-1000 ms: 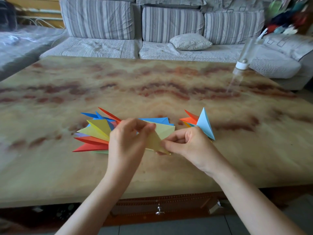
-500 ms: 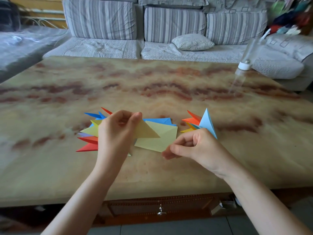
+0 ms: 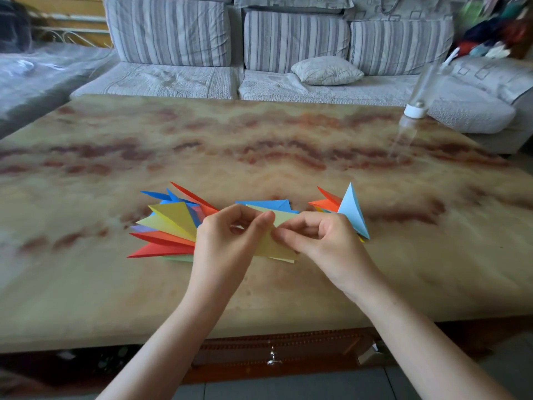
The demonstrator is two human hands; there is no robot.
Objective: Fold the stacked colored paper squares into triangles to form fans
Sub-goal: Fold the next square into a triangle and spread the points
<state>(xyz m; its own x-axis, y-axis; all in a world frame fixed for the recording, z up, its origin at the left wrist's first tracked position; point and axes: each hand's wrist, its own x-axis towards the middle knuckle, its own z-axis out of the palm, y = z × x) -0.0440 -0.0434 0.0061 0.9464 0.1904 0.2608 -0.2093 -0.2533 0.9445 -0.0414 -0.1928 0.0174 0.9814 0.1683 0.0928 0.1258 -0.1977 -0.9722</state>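
Observation:
A pale yellow paper (image 3: 271,248) is pinched between both hands just above the marble table (image 3: 259,145). My left hand (image 3: 230,241) grips its left part and my right hand (image 3: 323,241) its right part, fingertips almost touching. To the left a fan of folded triangles (image 3: 170,226) in yellow, red, orange and blue lies spread on the table. A smaller fan (image 3: 346,210) with a light blue triangle and orange ones lies behind my right hand. Blue paper (image 3: 268,204) peeks out beyond the yellow sheet.
A clear bottle with a white cap (image 3: 415,108) stands at the table's far right edge. A striped grey sofa (image 3: 230,53) with a small cushion (image 3: 326,70) runs behind the table. A drawer knob (image 3: 273,360) shows under the near edge.
My hands have come together again on the yellow paper. Half a second ago the left hand had drawn a folded yellow piece to the left and the right hand was apart.

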